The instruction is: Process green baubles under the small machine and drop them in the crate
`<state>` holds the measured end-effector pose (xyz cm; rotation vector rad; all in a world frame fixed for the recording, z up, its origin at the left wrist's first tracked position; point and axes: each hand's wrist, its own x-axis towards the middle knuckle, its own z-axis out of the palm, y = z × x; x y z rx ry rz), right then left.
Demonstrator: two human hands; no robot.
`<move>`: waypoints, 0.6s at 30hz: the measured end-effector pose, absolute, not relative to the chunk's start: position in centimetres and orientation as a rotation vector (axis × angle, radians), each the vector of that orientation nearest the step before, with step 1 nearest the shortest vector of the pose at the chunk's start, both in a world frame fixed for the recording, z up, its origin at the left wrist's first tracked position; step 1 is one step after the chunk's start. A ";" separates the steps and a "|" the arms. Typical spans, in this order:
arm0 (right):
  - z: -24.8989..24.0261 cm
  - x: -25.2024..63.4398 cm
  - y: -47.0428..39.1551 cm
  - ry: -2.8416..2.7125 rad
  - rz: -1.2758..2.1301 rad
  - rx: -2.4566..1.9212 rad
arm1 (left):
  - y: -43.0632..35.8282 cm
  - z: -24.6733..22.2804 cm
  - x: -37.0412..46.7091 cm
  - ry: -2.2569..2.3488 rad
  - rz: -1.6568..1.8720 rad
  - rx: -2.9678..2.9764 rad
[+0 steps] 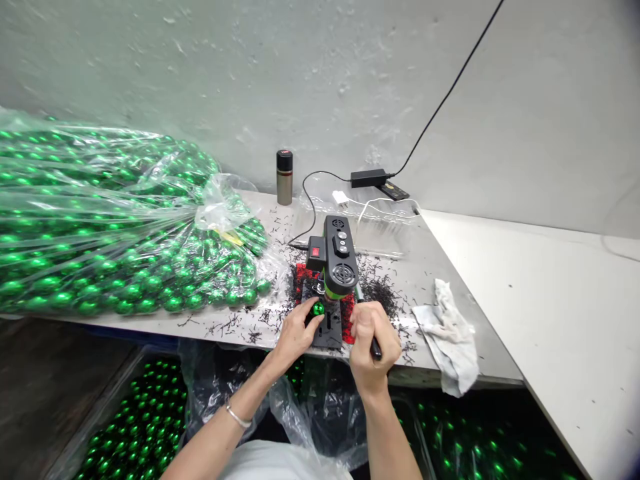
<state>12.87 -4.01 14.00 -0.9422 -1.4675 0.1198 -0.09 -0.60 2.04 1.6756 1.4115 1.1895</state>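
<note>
A shiny green ball [319, 308] is pinched between the thumb and forefinger of my left hand [295, 333], low over the dark base plate [327, 333] of a small bench drill press [341, 257]. The machine's black head, with round vents, buttons and a red switch at its side, stands just beyond the ball. My right hand [374, 340] is wrapped around the black-ended lever [376, 349] at the machine's right. Whether the tool tip touches the ball is hidden under the head. Red material [349, 320] speckled with black shavings lies beneath the base.
A large clear bag of green balls [125, 233] fills the table's left side. Behind stand a flask [285, 177] and a black power adapter [369, 178] with cables. A crumpled cloth [449, 337] hangs over the front edge. Black shavings [380, 291] surround the machine; bins of green balls [137, 420] sit below.
</note>
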 end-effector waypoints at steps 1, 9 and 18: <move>13.9 12.9 -4.0 -1.470 0.119 -0.937 | -0.6 1.9 -0.1 1.396 1.196 1.766; 13.3 13.2 -4.1 -1.500 0.093 -0.927 | -0.1 1.0 -0.1 1.407 1.178 2.006; 7.5 13.3 -3.5 -1.522 -0.059 -0.844 | -0.2 1.0 -0.1 1.412 1.179 1.999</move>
